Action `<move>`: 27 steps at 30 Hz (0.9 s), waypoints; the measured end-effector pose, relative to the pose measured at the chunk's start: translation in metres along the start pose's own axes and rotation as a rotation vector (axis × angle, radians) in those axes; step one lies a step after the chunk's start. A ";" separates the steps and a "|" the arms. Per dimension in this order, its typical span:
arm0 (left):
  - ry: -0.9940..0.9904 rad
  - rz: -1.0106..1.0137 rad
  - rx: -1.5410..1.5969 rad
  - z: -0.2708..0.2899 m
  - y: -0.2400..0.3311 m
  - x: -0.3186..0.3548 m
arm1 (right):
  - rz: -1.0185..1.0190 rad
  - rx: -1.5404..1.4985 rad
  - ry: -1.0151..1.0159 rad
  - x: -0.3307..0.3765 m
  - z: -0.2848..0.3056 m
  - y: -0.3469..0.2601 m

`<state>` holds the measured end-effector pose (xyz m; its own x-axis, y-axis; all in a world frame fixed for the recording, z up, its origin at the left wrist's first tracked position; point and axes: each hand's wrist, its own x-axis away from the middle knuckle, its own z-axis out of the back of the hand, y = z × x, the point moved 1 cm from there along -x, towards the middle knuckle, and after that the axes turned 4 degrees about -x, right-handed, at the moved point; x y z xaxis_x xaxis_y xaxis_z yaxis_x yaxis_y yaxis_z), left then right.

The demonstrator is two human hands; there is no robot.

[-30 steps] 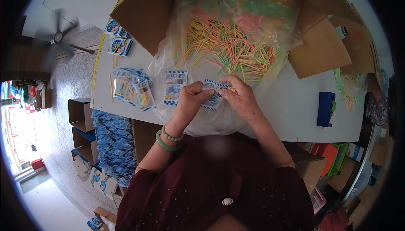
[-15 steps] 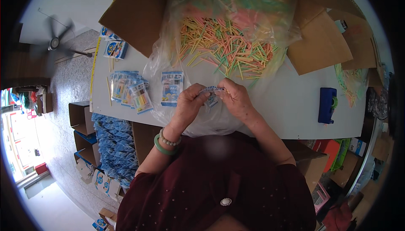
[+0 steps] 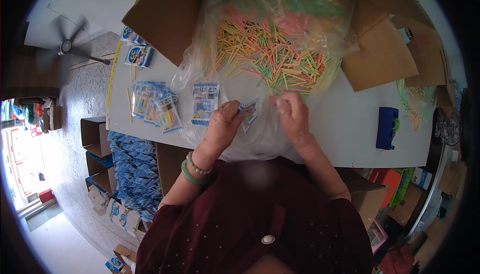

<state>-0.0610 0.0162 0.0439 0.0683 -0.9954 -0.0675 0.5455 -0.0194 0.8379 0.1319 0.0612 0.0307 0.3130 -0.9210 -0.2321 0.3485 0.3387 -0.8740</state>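
My left hand (image 3: pixel 222 124) pinches a small plastic packet (image 3: pixel 250 116) with blue-striped edges, which stands tilted over the clear plastic sheet. To its right my right hand (image 3: pixel 293 116) is closed and apart from the packet, its fingertips curled together; whether anything is in them I cannot make out. Just left of my left hand a similar flat packet (image 3: pixel 204 105) lies on the table. Beyond my hands spreads a heap of thin pastel sticks (image 3: pixel 272 56) in pink, yellow and green, spilling from a large clear bag (image 3: pixel 300 11).
Several packets filled with sticks (image 3: pixel 152 105) overlap at the left of the white table (image 3: pixel 330 129). Cardboard flaps (image 3: pixel 380 54) rise around the bag. A blue tape dispenser (image 3: pixel 387 128) stands at the right. A box of blue packets (image 3: pixel 135 174) is below the left table edge.
My right hand has let go of the packet and drawn away to the right, its fingers curled. My left hand keeps the packet, almost in the same place.
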 end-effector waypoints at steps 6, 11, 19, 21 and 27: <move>-0.143 0.163 0.149 0.002 0.006 0.001 | 0.085 -0.777 0.100 -0.037 0.002 -0.052; -0.245 0.350 0.373 0.000 0.020 -0.001 | 0.257 -0.614 0.078 -0.042 -0.016 -0.057; -0.313 0.429 0.631 -0.002 0.018 -0.001 | 0.128 -0.577 0.029 -0.021 -0.011 -0.036; -0.311 0.416 0.661 -0.005 0.018 -0.001 | 0.030 -0.510 -0.058 -0.020 -0.009 -0.039; -0.195 0.113 0.520 -0.015 0.006 0.001 | 0.148 -0.332 -0.217 -0.017 -0.018 -0.033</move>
<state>-0.0452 0.0159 0.0414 -0.0804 -0.9919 0.0980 0.0575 0.0936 0.9939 0.0998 0.0619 0.0553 0.5293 -0.7933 -0.3010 -0.0067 0.3508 -0.9364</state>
